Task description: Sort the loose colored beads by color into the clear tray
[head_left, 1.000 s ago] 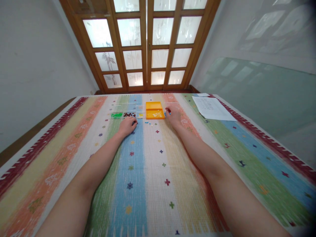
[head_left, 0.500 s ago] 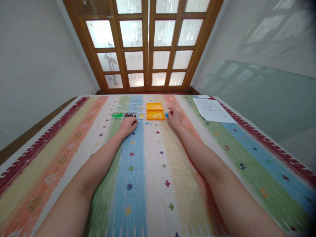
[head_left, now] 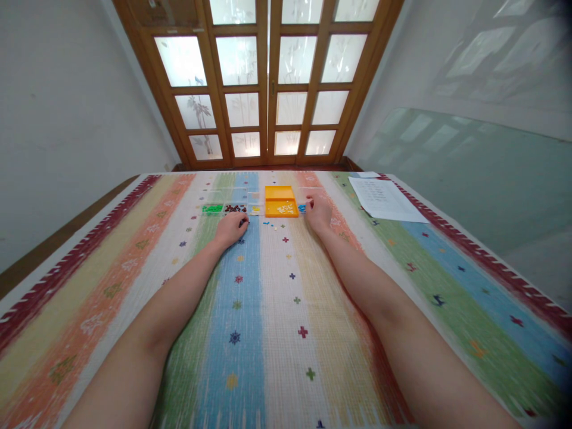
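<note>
My left hand (head_left: 231, 229) rests on the cloth with its fingers curled in. Something small and dark shows at its fingertips, too small to name. Just beyond it stand clear boxes of green pieces (head_left: 213, 209) and dark red-brown pieces (head_left: 235, 208), with a smaller box of yellow pieces (head_left: 255, 210) beside them. An open orange box (head_left: 281, 193) holds small white pieces (head_left: 286, 208). At its right, my right hand (head_left: 319, 213) is by a clear box of blue pieces (head_left: 302, 208), fingers bent together; what they hold, if anything, is hidden.
A few tiny blue and white pieces (head_left: 269, 224) lie on the striped tablecloth (head_left: 277, 310) before the orange box. Printed paper sheets (head_left: 386, 199) lie at the back right. Wooden glazed doors (head_left: 268, 89) stand behind the table, walls at both sides.
My right hand has shifted very slightly to the right, showing a little more of the blue pieces. My left hand stays in place.
</note>
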`<state>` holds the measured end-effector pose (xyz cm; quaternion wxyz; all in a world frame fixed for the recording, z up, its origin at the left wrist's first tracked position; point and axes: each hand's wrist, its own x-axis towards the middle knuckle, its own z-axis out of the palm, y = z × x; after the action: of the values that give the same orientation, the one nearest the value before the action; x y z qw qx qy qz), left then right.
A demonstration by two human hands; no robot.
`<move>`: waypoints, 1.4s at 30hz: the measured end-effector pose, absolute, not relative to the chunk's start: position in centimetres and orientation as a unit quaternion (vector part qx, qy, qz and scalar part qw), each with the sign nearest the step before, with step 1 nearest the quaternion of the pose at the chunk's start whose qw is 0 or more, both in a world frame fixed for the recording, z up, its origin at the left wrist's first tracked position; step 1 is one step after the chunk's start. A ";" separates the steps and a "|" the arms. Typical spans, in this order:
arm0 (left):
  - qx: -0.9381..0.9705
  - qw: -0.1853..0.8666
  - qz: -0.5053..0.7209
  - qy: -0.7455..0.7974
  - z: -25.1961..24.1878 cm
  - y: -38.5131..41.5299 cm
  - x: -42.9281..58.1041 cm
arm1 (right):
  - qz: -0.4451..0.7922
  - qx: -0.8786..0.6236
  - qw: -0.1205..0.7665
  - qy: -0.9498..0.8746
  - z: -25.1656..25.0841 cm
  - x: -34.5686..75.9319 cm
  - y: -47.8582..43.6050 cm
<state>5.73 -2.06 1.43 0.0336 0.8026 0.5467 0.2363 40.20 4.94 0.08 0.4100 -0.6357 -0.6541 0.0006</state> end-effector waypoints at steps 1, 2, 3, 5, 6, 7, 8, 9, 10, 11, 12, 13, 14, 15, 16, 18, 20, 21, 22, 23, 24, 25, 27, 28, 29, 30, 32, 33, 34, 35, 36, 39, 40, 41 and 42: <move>0.802 0.033 0.237 0.547 1.4 -2.1 5.7 | 0.005 -0.628 0.407 -0.663 0.2 40.1 4.8; 0.802 0.032 0.238 0.547 1.4 -2.1 5.8 | 0.012 -0.617 0.402 -0.677 0.3 39.9 4.7; 0.802 0.030 0.238 0.547 1.5 -2.1 5.8 | 0.019 -0.602 0.394 -0.694 0.5 39.6 4.5; 0.802 0.028 0.233 0.549 1.6 -2.2 5.8 | 0.035 -0.562 0.371 -0.738 0.8 38.9 3.9; 0.802 0.026 0.230 0.551 1.6 -2.2 5.9 | 0.042 -0.541 0.357 -0.760 1.0 38.5 3.6; 0.802 0.025 0.227 0.552 1.7 -2.3 5.9 | 0.050 -0.523 0.340 -0.780 1.1 38.1 3.2; 0.802 0.025 0.226 0.553 1.7 -2.3 5.9 | 0.056 -0.508 0.320 -0.798 1.3 37.7 2.7; 0.802 0.024 0.225 0.553 1.8 -2.3 5.9 | 0.057 -0.498 0.303 -0.811 1.5 37.3 2.3; 0.803 0.024 0.226 0.551 1.8 -2.4 6.0 | 0.059 -0.486 0.285 -0.824 1.7 36.9 1.9; 0.803 0.025 0.226 0.550 1.9 -2.4 6.0 | 0.062 -0.471 0.266 -0.839 1.8 36.6 1.5; 0.804 0.027 0.226 0.549 1.9 -2.4 6.0 | 0.069 -0.452 0.249 -0.854 2.0 36.4 1.2; 0.804 0.029 0.225 0.550 1.9 -2.4 6.1 | 0.078 -0.430 0.234 -0.869 2.1 36.2 0.9; 0.802 0.032 0.224 0.552 2.0 -2.4 6.1 | 0.088 -0.409 0.223 -0.881 2.3 36.0 0.7; 0.801 0.035 0.223 0.555 2.0 -2.4 6.1 | 0.098 -0.391 0.217 -0.889 2.4 35.9 0.6; 0.798 0.039 0.224 0.558 2.0 -2.5 6.2 | 0.106 -0.377 0.214 -0.895 2.4 35.9 0.5; 0.794 0.045 0.226 0.562 2.1 -2.5 6.3 | 0.115 -0.361 0.211 -0.901 2.4 35.8 0.5; 0.791 0.047 0.226 0.567 2.1 -2.5 6.4 | 0.116 -0.352 0.203 -0.906 2.3 35.8 0.6; 0.791 0.047 0.225 0.567 2.1 -2.6 6.4 | 0.116 -0.349 0.197 -0.909 2.3 35.8 0.6; 0.791 0.047 0.224 0.567 2.1 -2.6 6.4 | 0.115 -0.346 0.192 -0.911 2.2 35.7 0.7; 0.792 0.046 0.224 0.566 2.1 -2.6 6.4 | 0.115 -0.344 0.188 -0.913 2.1 35.7 0.8; 0.793 0.046 0.223 0.565 2.2 -2.6 6.4 | 0.116 -0.340 0.186 -0.914 2.1 35.7 0.8; 0.794 0.045 0.223 0.564 2.2 -2.6 6.4 | 0.117 -0.337 0.187 -0.916 2.0 35.6 0.8; 0.793 0.044 0.222 0.565 2.2 -2.6 6.3 | 0.117 -0.332 0.194 -0.916 1.8 35.5 0.8; 0.793 0.043 0.222 0.566 2.2 -2.6 6.3 | 0.116 -0.332 0.201 -0.914 1.7 35.4 0.8; 0.793 0.043 0.223 0.566 2.2 -2.6 6.4 | 0.114 -0.335 0.208 -0.912 1.7 35.3 0.8; 0.793 0.043 0.224 0.565 2.2 -2.6 6.4 | 0.111 -0.341 0.216 -0.908 1.6 35.2 0.8; 0.792 0.043 0.224 0.567 2.2 -2.6 6.4 | 0.107 -0.356 0.228 -0.900 1.4 35.0 0.8; 0.791 0.043 0.223 0.568 2.2 -2.7 6.4 | 0.106 -0.361 0.231 -0.897 1.4 34.9 0.8; 0.791 0.043 0.222 0.568 2.2 -2.7 6.4 | 0.106 -0.364 0.233 -0.896 1.4 34.8 0.8; 0.792 0.042 0.222 0.568 2.2 -2.7 6.4 | 0.106 -0.364 0.236 -0.895 1.4 34.8 0.8; 0.793 0.041 0.223 0.566 2.2 -2.7 6.4 | 0.106 -0.362 0.241 -0.894 1.4 34.8 0.7; 0.794 0.039 0.223 0.565 2.2 -2.7 6.3 | 0.111 -0.365 0.262 -0.887 1.6 34.8 0.5; 0.793 0.038 0.222 0.566 2.2 -2.7 6.3 | 0.114 -0.372 0.268 -0.882 1.7 34.8 0.4; 0.793 0.038 0.223 0.566 2.1 -2.7 6.3 | 0.116 -0.381 0.274 -0.875 1.8 34.8 0.3; 0.793 0.037 0.225 0.565 2.1 -2.7 6.2 | 0.117 -0.393 0.278 -0.869 1.9 34.8 0.3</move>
<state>6.24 -2.70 2.08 0.0373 0.7929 0.5651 0.2247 34.80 0.33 1.87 0.2784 -0.3929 -0.8686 0.1166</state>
